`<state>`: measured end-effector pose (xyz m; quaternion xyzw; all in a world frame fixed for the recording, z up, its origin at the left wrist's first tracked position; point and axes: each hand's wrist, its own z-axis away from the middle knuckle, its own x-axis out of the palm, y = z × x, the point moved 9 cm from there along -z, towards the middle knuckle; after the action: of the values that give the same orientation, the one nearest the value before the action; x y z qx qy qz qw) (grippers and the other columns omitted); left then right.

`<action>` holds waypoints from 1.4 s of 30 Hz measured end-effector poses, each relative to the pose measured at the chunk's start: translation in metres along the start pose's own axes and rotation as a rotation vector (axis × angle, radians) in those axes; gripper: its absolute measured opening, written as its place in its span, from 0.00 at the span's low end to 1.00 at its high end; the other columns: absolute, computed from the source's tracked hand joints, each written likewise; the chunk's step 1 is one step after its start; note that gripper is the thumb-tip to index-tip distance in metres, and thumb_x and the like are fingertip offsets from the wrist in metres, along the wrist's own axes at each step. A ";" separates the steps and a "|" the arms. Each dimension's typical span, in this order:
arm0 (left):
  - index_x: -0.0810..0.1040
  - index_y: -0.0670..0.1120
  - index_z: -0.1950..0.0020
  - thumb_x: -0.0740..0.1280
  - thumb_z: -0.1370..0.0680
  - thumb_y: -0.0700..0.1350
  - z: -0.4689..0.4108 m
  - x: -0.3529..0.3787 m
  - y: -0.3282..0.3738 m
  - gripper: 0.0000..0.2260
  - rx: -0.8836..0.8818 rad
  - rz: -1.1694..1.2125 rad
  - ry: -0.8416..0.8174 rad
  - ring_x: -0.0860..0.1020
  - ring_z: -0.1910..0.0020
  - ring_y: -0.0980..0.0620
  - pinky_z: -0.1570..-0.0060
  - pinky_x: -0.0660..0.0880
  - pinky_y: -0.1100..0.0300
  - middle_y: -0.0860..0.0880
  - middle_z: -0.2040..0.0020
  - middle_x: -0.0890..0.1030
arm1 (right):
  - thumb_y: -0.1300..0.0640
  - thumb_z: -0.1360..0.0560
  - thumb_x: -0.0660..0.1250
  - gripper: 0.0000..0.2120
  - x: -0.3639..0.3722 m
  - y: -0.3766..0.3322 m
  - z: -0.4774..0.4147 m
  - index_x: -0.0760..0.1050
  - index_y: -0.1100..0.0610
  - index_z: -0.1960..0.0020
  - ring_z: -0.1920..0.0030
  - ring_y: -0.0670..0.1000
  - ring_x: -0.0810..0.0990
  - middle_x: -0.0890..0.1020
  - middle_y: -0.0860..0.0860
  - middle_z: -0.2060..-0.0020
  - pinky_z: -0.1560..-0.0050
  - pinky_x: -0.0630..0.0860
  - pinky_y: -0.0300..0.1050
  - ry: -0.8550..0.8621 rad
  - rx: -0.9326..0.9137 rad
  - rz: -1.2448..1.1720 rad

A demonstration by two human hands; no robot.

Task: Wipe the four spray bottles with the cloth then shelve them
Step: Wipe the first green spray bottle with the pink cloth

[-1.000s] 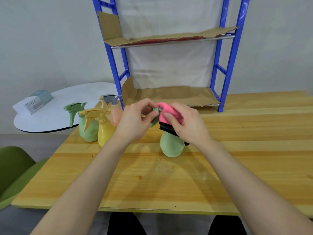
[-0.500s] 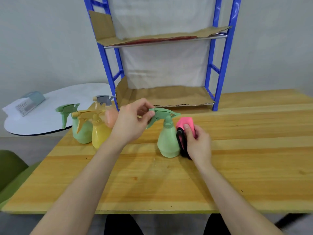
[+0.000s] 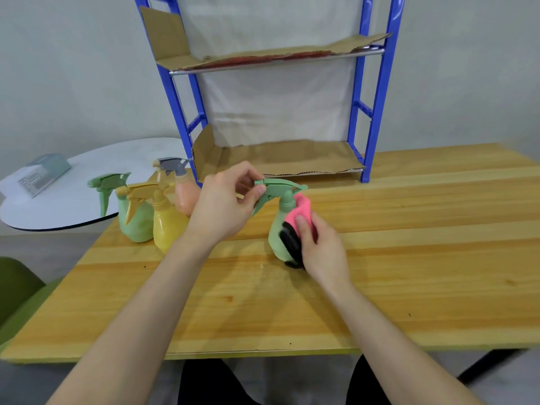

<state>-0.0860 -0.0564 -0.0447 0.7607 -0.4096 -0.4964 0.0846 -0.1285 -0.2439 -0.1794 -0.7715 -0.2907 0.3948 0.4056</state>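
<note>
Left hand [image 3: 222, 206] pinches nozzle of green spray bottle [image 3: 277, 238] upright on table [image 3: 409, 258]; right hand [image 3: 321, 247] grips pink cloth [image 3: 301, 211] against bottle's side.

Rack [image 3: 380, 92] top cut off; box [image 3: 46, 171] label txt unreadable; chair [image 3: 17, 287] cropped L.
</note>
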 end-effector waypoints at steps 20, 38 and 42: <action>0.82 0.53 0.33 0.73 0.17 0.44 -0.037 0.040 0.004 0.13 0.336 -0.215 -0.463 0.77 0.33 0.53 0.30 0.73 0.52 0.55 0.34 0.82 | 0.45 0.12 0.60 0.17 -0.060 0.003 0.005 0.78 0.51 0.54 0.66 0.48 0.75 0.80 0.47 0.67 0.62 0.72 0.49 0.060 -0.035 -0.073; 0.88 0.52 0.39 0.67 0.14 0.41 -0.035 0.033 -0.042 0.11 0.090 -0.028 -0.343 0.87 0.60 0.61 0.57 0.76 0.74 0.52 0.59 0.89 | 0.46 0.11 0.52 0.18 0.009 -0.052 -0.040 0.76 0.54 0.41 0.54 0.46 0.81 0.84 0.47 0.55 0.50 0.75 0.51 0.003 -0.179 -0.144; 0.85 0.45 0.54 0.68 0.14 0.48 -0.030 0.026 -0.043 0.12 0.080 -0.115 -0.286 0.83 0.59 0.55 0.60 0.69 0.75 0.51 0.64 0.86 | 0.40 0.12 0.53 0.18 -0.003 -0.015 -0.043 0.78 0.46 0.37 0.44 0.47 0.84 0.86 0.45 0.46 0.38 0.79 0.54 0.135 -0.006 -0.337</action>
<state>-0.0335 -0.0553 -0.0707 0.7073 -0.3926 -0.5869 -0.0334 -0.0958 -0.2554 -0.1498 -0.7378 -0.3891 0.2677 0.4822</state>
